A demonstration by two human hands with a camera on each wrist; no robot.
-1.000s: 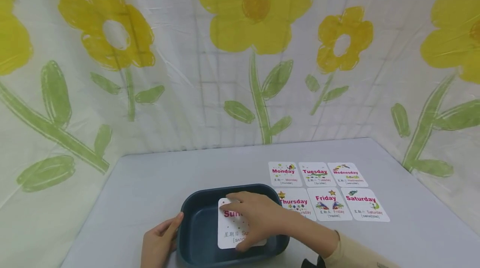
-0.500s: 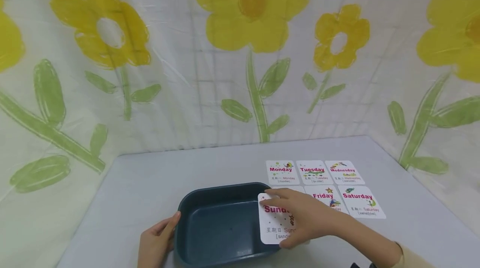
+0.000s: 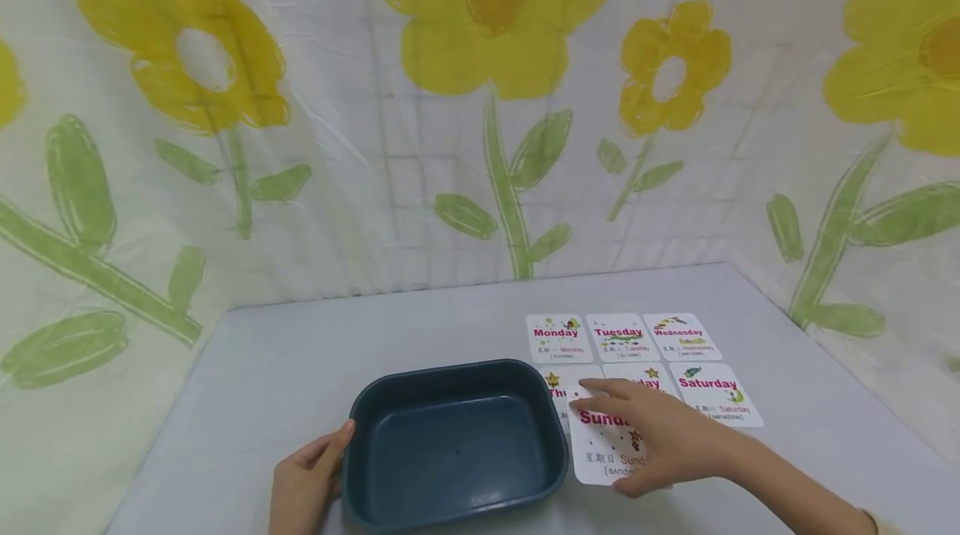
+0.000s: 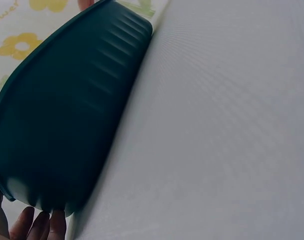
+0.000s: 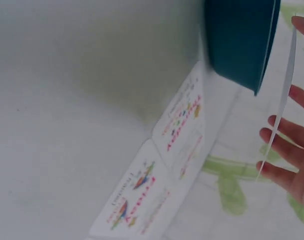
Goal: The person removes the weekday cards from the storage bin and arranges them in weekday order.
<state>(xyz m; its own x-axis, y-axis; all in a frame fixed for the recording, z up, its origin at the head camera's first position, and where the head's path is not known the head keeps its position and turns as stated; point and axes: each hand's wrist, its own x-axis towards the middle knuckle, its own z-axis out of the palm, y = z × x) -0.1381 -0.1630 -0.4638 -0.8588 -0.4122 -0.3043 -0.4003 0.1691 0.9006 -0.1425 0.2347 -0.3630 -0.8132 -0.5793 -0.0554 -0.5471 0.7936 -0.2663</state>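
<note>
My right hand point(image 3: 671, 439) holds a white Sunday card point(image 3: 600, 439) by its opposite edges, above the table beside the tub's right end. In the right wrist view the card point(image 5: 284, 100) appears edge-on, between the thumb and spread fingertips. The dark teal plastic tub point(image 3: 457, 456) stands at the front of the table with nothing in it. At its left end, my left hand point(image 3: 306, 481) grips the rim, thumb on top. The left wrist view has fingertips point(image 4: 57, 225) against the tub's outer wall. The Sunday card and right hand partly cover the Thursday card point(image 3: 553, 381) and Friday card point(image 3: 641, 372).
The Monday card point(image 3: 558, 339), Tuesday card point(image 3: 622, 337) and Wednesday card point(image 3: 681, 337) lie in a back row. The Saturday card point(image 3: 716, 393) ends the front row. A flowered curtain point(image 3: 345, 185) hangs behind the pale table point(image 3: 285, 352).
My right hand has lifted the Sunday card out of the tub and carried it right, past the rim and in front of the laid-out cards. The left hand keeps its grip.
</note>
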